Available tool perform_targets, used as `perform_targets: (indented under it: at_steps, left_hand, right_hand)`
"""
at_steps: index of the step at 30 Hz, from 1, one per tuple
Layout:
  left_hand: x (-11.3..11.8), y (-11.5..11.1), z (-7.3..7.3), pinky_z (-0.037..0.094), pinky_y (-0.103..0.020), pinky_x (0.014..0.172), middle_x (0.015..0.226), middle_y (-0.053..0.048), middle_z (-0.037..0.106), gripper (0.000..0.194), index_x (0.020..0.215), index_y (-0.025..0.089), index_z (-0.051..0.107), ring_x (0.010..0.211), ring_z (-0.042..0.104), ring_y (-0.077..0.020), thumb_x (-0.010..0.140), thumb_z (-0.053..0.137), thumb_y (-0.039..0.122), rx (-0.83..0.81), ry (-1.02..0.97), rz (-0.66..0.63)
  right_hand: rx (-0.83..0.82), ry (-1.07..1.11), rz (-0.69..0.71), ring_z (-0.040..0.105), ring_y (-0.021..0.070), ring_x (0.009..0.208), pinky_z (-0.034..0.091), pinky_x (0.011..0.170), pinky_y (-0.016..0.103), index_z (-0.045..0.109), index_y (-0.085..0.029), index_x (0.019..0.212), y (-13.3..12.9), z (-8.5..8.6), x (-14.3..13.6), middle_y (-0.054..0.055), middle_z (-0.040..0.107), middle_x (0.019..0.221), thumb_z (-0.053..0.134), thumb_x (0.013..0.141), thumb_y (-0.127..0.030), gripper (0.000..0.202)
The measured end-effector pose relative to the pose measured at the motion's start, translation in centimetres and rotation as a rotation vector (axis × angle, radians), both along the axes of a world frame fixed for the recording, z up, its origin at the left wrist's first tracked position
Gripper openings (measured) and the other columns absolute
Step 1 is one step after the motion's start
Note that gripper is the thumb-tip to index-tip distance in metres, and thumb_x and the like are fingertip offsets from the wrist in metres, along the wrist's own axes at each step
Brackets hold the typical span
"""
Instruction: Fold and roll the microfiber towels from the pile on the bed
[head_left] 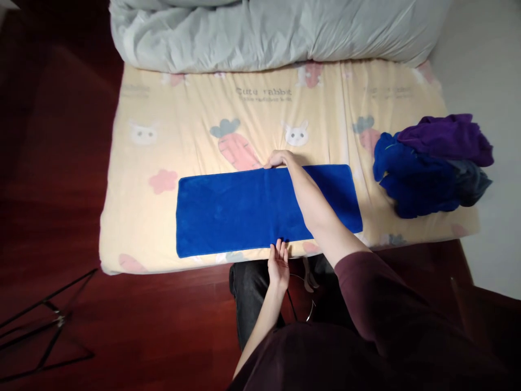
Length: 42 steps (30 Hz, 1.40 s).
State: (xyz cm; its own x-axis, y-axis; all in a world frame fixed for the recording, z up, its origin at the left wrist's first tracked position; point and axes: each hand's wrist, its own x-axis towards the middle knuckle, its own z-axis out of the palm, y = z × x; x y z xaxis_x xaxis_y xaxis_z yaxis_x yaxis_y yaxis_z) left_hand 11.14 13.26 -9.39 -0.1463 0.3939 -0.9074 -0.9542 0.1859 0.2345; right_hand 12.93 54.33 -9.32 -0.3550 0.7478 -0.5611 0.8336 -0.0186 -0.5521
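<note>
Right hand (278, 158) and left hand (279, 266) are at opposite long edges of a blue cloth (228, 212), the right at 12 o'clock and the left at 6, taking the cloth's centre as the dial and the side away from the person as 12. The right hand is bent down at the far edge; whether it grips the fabric, I cannot tell. The left hand is turned palm up and loosely open, its fingertips at the near edge.

Dark red floor (163, 315) spreads from 9 o'clock round to 6. The bed (138, 231), under a pale yellow printed cover, fills the middle, with a light wall (484, 163) past its end toward 3. A bunched grey quilt (277, 32) lies across it at 12. The blue cloth lies flat near the bed's near edge, its long sides running roughly from 9 to 3; the right forearm (303, 201) crosses its 3 o'clock half. Between 2 and 3, well apart from it, sits a crumpled fabric pile (423, 179), mostly blue, with a purple piece (448, 138) on top. A thin-legged black stand (60, 317) is around 8. Smallest are the prints: a carrot (236, 152) at 11, a pink flower (163, 182) just past 9, a rabbit face (296, 134) at 1.
</note>
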Motion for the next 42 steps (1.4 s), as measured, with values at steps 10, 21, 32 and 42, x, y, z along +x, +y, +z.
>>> perform_targets:
  at_steps: [10,21,32,42]
  left_hand:
    - [0.4,-1.0,3.3,0.061,-0.024,0.105,0.142,-0.015,0.071,0.022,0.107,0.015,0.077,0.136,0.067,-0.02,0.109,0.056,0.024,0.069,0.103,-0.023]
    - [-1.8,-4.8,12.0,0.062,-0.022,0.079,0.096,-0.01,0.078,0.014,0.089,0.015,0.073,0.085,0.077,-0.0135,0.101,0.068,0.023,0.282,0.394,0.021]
    - [-15.9,-2.7,26.0,0.044,-0.023,0.068,0.067,0.003,0.049,0.041,0.068,0.02,0.056,0.069,0.049,-0.0132,0.086,0.08,0.047,0.664,1.443,-0.165]
    - [-18.2,0.7,38.6,0.054,-0.024,0.073,0.08,0.0,0.064,0.031,0.087,0.016,0.064,0.072,0.061,-0.0117,0.083,0.085,0.039,0.753,1.466,-0.028]
  right_hand:
    - [0.01,0.191,-0.201,0.06,0.0108,0.065,0.048,0.064,0.02,0.079,-0.015,0.1,-4.6,4.7,0.3,0.0,0.074,0.079,0.088,0.073,-0.011,0.029]
    - [0.186,0.438,-0.279,0.055,0.0097,0.066,0.045,0.067,0.02,0.07,-0.015,0.087,-11.1,19.8,3.8,-0.004,0.063,0.066,0.08,0.079,-0.006,0.016]
    - [0.403,0.913,-0.349,0.068,0.0125,0.087,0.054,0.077,0.023,0.066,-0.018,0.103,-20.7,35.0,9.4,0.002,0.077,0.097,0.093,0.073,-0.032,0.043]
    - [0.705,0.983,-0.369,0.073,0.0216,0.101,0.063,0.082,0.032,0.068,-0.022,0.104,-27.8,41.6,14.9,0.005,0.077,0.102,0.1,0.063,-0.045,0.057]
